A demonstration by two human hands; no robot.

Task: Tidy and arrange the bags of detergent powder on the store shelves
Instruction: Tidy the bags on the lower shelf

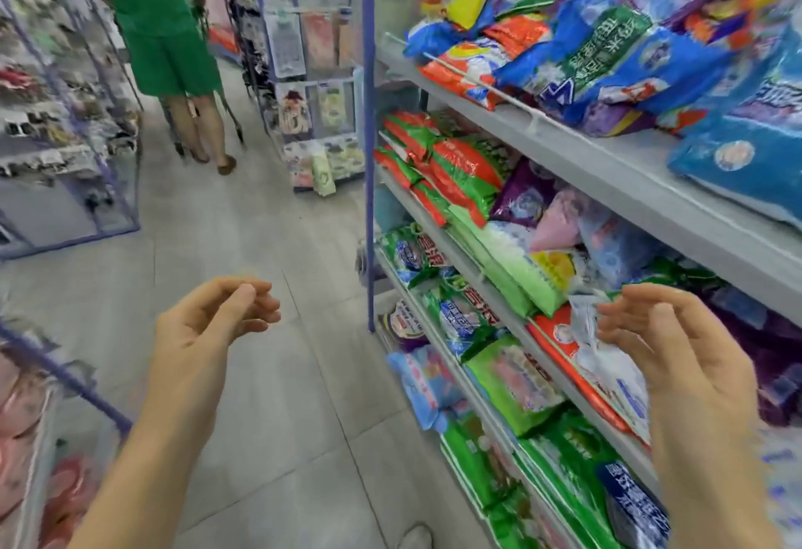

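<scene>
Head view, first speaker: Why is the left hand (pixel 217 314) out over the aisle floor?

Second speaker: It holds nothing, fingers loosely curled, likely kept free. The right hand (pixel 664 344) is also empty, fingers spread, just in front of the red-and-white bag (pixel 607 370) on the middle shelf (pixel 577 392).

First: And the other detergent bags (pixel 607 54)?

Second: Heaped crookedly on the top shelf, overhanging its edge, so they probably need straightening.
</scene>
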